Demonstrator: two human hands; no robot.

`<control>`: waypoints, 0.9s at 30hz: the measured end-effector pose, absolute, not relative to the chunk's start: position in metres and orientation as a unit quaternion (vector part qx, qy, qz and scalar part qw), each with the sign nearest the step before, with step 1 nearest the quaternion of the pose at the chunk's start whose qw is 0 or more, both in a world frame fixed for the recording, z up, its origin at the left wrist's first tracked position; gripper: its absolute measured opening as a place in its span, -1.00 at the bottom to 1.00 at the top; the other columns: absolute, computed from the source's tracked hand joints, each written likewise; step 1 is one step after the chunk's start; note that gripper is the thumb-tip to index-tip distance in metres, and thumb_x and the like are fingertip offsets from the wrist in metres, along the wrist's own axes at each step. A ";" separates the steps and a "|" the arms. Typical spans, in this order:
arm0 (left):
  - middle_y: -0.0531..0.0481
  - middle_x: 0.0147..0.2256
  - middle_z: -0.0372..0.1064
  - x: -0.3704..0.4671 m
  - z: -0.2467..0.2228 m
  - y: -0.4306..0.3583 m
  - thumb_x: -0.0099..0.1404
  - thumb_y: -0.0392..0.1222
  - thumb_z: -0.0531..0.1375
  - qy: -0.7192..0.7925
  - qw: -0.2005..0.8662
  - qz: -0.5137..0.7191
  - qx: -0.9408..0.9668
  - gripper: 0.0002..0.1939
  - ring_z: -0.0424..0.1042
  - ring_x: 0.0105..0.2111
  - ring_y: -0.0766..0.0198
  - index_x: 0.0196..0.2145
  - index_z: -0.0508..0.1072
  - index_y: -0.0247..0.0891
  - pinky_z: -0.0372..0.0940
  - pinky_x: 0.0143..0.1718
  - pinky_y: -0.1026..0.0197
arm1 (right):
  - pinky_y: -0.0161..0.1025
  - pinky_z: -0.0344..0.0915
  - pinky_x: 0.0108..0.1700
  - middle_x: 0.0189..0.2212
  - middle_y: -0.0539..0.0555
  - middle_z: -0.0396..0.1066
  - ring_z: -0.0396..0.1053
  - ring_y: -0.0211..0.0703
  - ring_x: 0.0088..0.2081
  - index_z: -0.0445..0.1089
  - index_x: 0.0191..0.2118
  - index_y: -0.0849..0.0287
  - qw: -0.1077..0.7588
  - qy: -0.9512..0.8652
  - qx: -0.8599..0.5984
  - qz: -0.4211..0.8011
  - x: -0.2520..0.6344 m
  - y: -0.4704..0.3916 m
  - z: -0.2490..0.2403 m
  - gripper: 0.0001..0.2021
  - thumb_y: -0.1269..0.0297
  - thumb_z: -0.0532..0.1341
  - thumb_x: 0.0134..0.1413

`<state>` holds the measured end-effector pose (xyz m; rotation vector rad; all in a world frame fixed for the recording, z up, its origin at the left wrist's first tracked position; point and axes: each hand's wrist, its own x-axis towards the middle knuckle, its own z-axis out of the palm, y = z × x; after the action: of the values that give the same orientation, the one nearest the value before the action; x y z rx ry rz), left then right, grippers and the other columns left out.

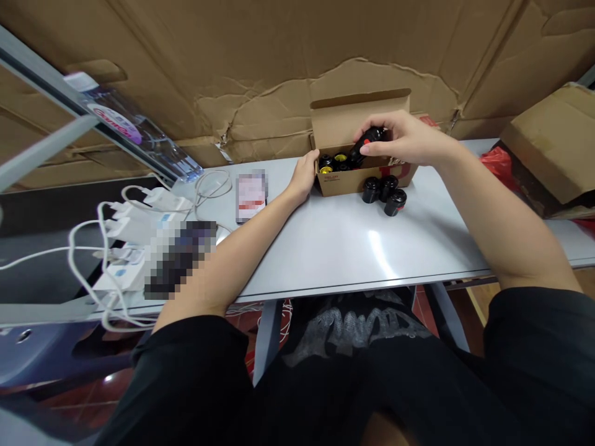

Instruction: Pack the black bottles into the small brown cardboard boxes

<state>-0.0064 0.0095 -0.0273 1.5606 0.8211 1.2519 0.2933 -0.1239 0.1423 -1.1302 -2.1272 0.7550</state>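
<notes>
The right hand (397, 137) is closed around a black canister (365, 146) with a red mark on its side; the thumb lies along the near side, and the fingers curl over the upper end. The canister leans at a slant over the open cardboard box (343, 185), its lower end at the opening, though whether it touches anything inside I cannot tell. The left hand (304, 177) lies against the box's left end with its fingertips at the rim; whether it pinches the wall or merely braces it does not show. The canister looks rigid and glossy, so it probably does not give under a squeeze but may slip if held by the fingertips alone; its weight is hard to judge, likely modest enough for one hand. A wrap around the body, thumb opposite fingers, seems surest, while inside the box, where yellow-ended canisters (341, 158) sit close to other dark ones, only the upper ends offer a hold. Three loose canisters (370, 189) stand near one another on the surface (320, 248) before the box; being round and smooth, they could roll if tipped. The box itself seems light and stiff along its walls but easily creased, and its raised flap (360, 118) looks too bendy to pull on, so a low hold on the end wall suits it better.
</notes>
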 end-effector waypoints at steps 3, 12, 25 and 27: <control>-0.14 0.23 0.91 -0.007 -0.027 0.009 0.62 0.48 0.33 0.330 0.475 0.510 0.637 -0.42 0.77 0.45 -0.20 -0.02 0.85 -0.06 0.53 0.66 -0.19 | 0.12 0.56 0.02 -0.20 0.01 0.66 0.44 0.07 -0.12 0.71 0.17 -0.08 0.338 -0.765 -0.428 0.342 0.302 -0.111 0.130 -0.34 -0.36 0.75 0.16; -0.16 0.29 0.90 -0.007 -0.024 0.006 0.61 0.60 0.33 0.333 0.465 0.500 0.650 -0.31 0.74 0.52 -0.25 0.01 0.83 -0.09 0.49 0.73 -0.27 | 0.13 0.71 0.02 -0.22 0.00 0.68 0.59 0.07 -0.19 0.71 0.08 -0.12 0.402 -0.737 -0.413 0.353 0.300 -0.108 0.124 -0.47 -0.20 0.78 0.16; -0.18 0.28 0.90 -0.003 -0.016 -0.003 0.53 0.63 0.34 0.339 0.481 0.504 0.632 -0.31 0.77 0.46 -0.24 -0.04 0.82 -0.07 0.49 0.71 -0.24 | 0.22 0.71 0.04 -0.15 0.01 0.72 0.65 0.23 -0.14 0.73 0.07 -0.19 0.369 -0.746 -0.458 0.314 0.301 -0.110 0.125 -0.49 -0.14 0.75 0.05; -0.18 0.28 0.90 -0.003 -0.014 -0.004 0.51 0.63 0.35 0.341 0.483 0.503 0.630 -0.31 0.76 0.47 -0.24 -0.04 0.82 -0.07 0.48 0.71 -0.23 | 0.23 0.72 0.04 -0.14 0.02 0.73 0.67 0.24 -0.14 0.73 0.09 -0.18 0.368 -0.745 -0.461 0.312 0.304 -0.107 0.123 -0.46 -0.14 0.75 0.02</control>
<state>-0.0027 -0.0042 -0.0144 1.5356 0.8313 1.2259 0.3036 -0.1071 0.1232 -1.1835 -1.9139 0.8013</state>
